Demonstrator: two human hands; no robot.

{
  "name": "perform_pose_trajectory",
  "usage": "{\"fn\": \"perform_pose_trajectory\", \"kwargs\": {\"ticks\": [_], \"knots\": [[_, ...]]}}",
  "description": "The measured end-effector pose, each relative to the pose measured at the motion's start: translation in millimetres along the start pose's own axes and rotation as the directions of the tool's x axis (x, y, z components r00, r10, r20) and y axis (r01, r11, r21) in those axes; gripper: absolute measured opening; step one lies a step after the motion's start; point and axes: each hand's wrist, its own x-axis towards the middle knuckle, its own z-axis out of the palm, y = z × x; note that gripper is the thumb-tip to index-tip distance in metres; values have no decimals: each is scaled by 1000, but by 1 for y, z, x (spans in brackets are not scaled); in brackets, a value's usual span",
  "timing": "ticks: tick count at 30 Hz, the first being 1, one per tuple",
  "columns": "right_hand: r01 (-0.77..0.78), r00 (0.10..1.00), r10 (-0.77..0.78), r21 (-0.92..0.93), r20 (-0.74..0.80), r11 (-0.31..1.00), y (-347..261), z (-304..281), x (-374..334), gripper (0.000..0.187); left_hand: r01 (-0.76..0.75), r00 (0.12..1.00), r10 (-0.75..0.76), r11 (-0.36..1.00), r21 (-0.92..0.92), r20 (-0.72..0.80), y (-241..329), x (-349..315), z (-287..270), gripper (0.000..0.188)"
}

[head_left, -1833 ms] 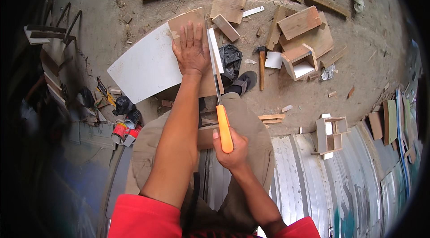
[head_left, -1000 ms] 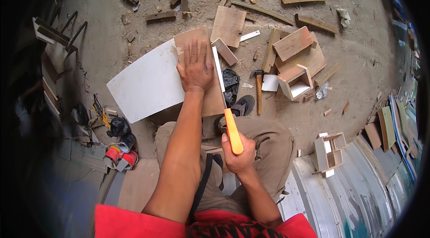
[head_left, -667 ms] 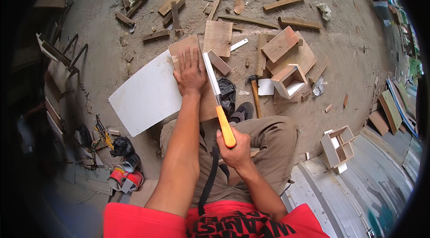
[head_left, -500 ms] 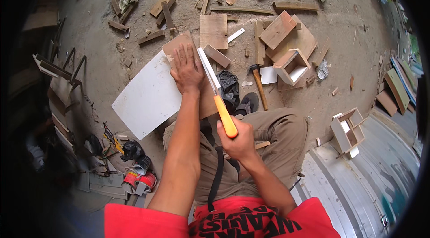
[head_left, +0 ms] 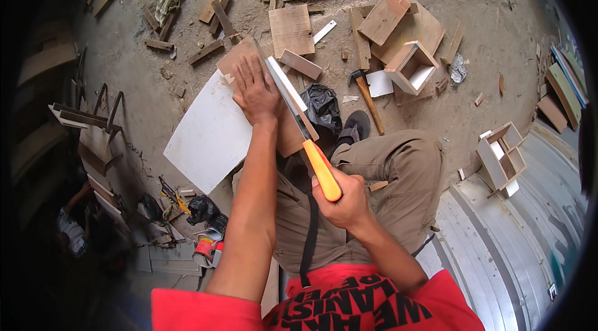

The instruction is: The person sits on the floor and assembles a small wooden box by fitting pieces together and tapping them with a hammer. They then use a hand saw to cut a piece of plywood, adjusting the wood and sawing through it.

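My left hand (head_left: pixel 256 95) lies flat on a brown wooden board (head_left: pixel 289 134), fingers stretched out and holding nothing. Wrapped around the orange-yellow handle of a handsaw (head_left: pixel 293 106) is my right hand (head_left: pixel 344 199). The saw's long grey blade runs away from me along the board, just right of my left hand, with a narrow white-faced strip beside it. How deep the teeth sit in the wood I cannot tell. A large white panel (head_left: pixel 208 134) lies left of the brown board, partly beneath it and my left arm.
A claw hammer (head_left: pixel 366 101) lies right of a black plastic bag (head_left: pixel 322 106). Beyond are a small open wooden box (head_left: pixel 412 69), a square board (head_left: pixel 291 30) and scattered offcuts. A compartmented box (head_left: pixel 501 159) stands on metal sheeting at right. Cans (head_left: pixel 207 250) sit at lower left.
The whole view has shifted a little. My right hand and the saw handle are slightly lower and farther right, and more of the blade shows. My left hand stays pressed on the board.
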Motion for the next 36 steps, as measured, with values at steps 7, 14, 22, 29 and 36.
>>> {"fn": "perform_pose_trajectory", "kwargs": {"ticks": [7, 14, 22, 29, 36], "knots": [[-44, 998, 42, 45, 43, 998, -3, 21, 62, 14, 12, 998, -13, 1000, 14, 55, 2, 7, -2, 63], [-57, 997, 58, -25, 58, 998, -19, -7, 33, 7, 22, 988, -30, 998, 51, 154, 2, 4, -7, 67], [-137, 984, 145, -75, 106, 988, -65, -9, 25, 7, 95, 964, -115, 991, 91, 240, 0, 0, -8, 71], [-298, 954, 298, 17, 42, 954, -63, 40, 123, 20, 95, 959, -105, 994, 49, 263, 2, 10, -7, 70], [-375, 916, 389, -143, 93, 916, -117, -14, 41, 8, 124, 948, -124, 992, 18, 293, 7, 1, -21, 70]]}}
